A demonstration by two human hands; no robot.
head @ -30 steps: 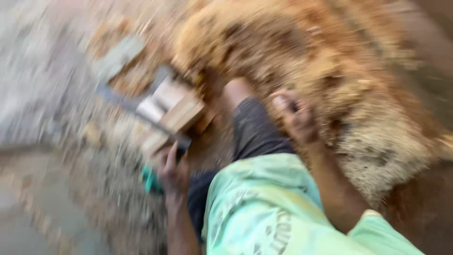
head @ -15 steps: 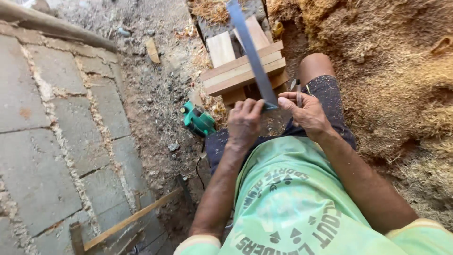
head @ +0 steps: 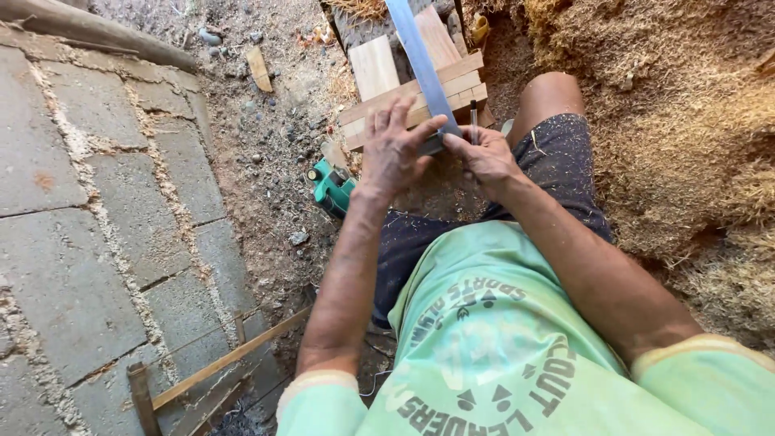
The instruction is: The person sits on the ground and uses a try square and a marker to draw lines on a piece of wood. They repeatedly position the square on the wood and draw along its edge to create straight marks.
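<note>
The flat steel square (head: 421,60), running off the frame at 12 o'clock, is lying across pale wooden slats (head: 404,89). The left hand (head: 393,149) is pressing it, fingers spread; the right hand (head: 484,157) is pinching a thin pencil (head: 473,121).

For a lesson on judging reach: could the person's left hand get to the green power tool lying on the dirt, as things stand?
Probably yes. The green power tool lies on open dirt just beside the left hand, with nothing between them. But that hand is pressed on the metal ruler over the wooden slats, so it would have to let go.
</note>
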